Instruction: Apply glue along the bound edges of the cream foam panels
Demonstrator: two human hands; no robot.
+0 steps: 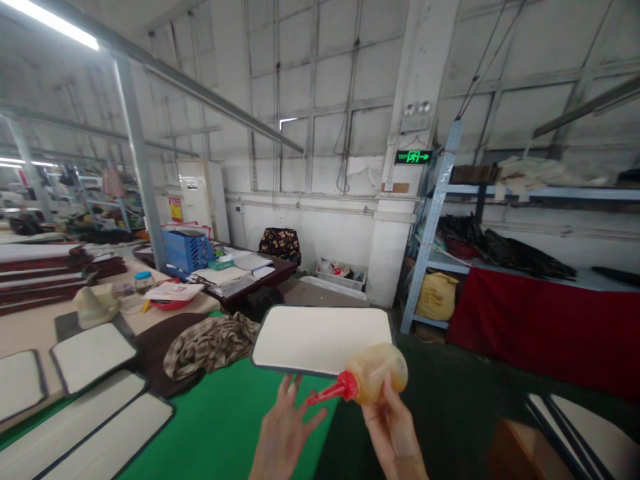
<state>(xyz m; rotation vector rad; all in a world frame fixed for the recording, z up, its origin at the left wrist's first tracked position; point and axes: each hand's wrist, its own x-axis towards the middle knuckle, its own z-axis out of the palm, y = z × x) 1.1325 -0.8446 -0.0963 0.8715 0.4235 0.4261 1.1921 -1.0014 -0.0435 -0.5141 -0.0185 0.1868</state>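
Note:
In my right hand [393,423] is a squeeze bottle [377,373] of yellowish liquid, tilted so that its red nozzle points left and slightly down. My left hand [286,427] is beside the nozzle, fingers spread, over the green tabletop [225,427]; whether a finger touches the nozzle I cannot tell. Just beyond both hands lies a white rectangular panel [320,337] with a dark edge and rounded corners. The bottle covers its near right corner. Several similar pale panels [93,357] with dark borders lie at the left.
A crumpled plaid cloth [213,343] lies left of the panel. Behind it are a red tray [175,297] with papers, a blue-lidded jar [144,283] and a blue basket [185,250]. Metal shelving [430,227] stands at right. More panels [590,427] stand by a brown box [520,453].

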